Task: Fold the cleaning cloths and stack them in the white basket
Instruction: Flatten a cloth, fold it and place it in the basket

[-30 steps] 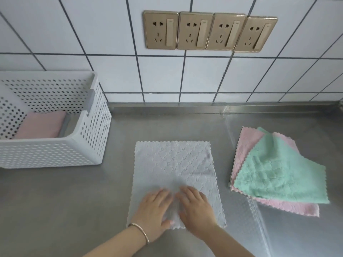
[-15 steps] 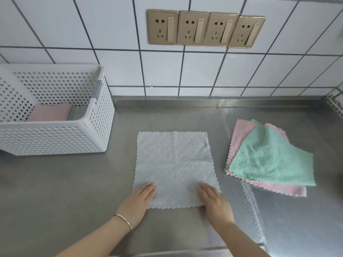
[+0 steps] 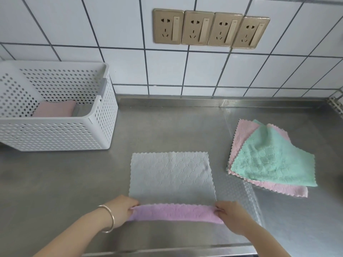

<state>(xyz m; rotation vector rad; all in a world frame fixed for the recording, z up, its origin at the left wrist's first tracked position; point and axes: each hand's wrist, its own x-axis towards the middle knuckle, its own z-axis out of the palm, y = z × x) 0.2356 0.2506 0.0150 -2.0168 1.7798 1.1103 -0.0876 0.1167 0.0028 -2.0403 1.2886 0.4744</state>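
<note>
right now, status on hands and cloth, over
Left hand and right hand pinch near corners of grey cloth, purple underside turned up. White basket left. Nothing blocking.

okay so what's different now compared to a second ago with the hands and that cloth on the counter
Both hands moved from pressing flat on the grey cloth to its near corners. The left hand and right hand now pinch the near edge and have lifted it, turning up its purple underside. The white basket, the folded pink cloth inside it and the cloth pile stayed put.
</note>
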